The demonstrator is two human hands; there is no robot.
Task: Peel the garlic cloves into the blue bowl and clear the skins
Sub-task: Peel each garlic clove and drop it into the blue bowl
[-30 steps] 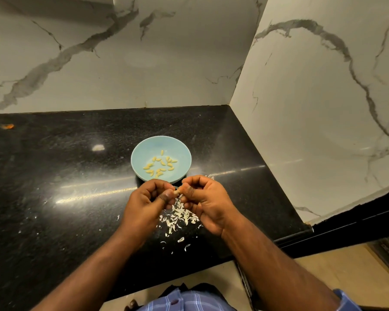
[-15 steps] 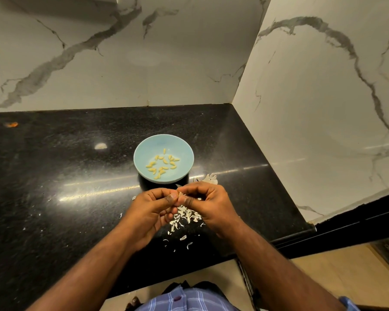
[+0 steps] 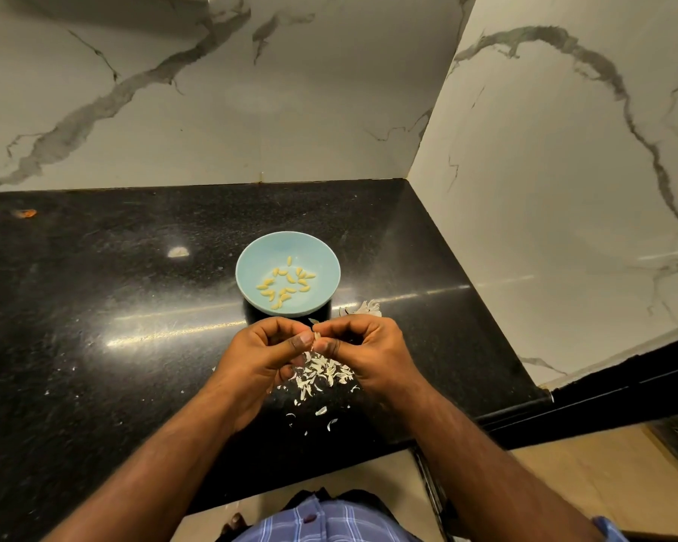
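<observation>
A small garlic clove (image 3: 317, 336) is pinched between the curled fingertips of the left hand (image 3: 267, 356) and the right hand (image 3: 363, 352), which meet above the black counter (image 3: 94, 326). A pile of white skins (image 3: 320, 373) is seen directly beneath the hands. The blue bowl (image 3: 251, 260), holding peeled cloves (image 3: 286, 282), is located at 12 o'clock, just beyond the fingers.

Veined marble walls (image 3: 329, 111) corner a glossy black counter (image 3: 94, 307).
</observation>
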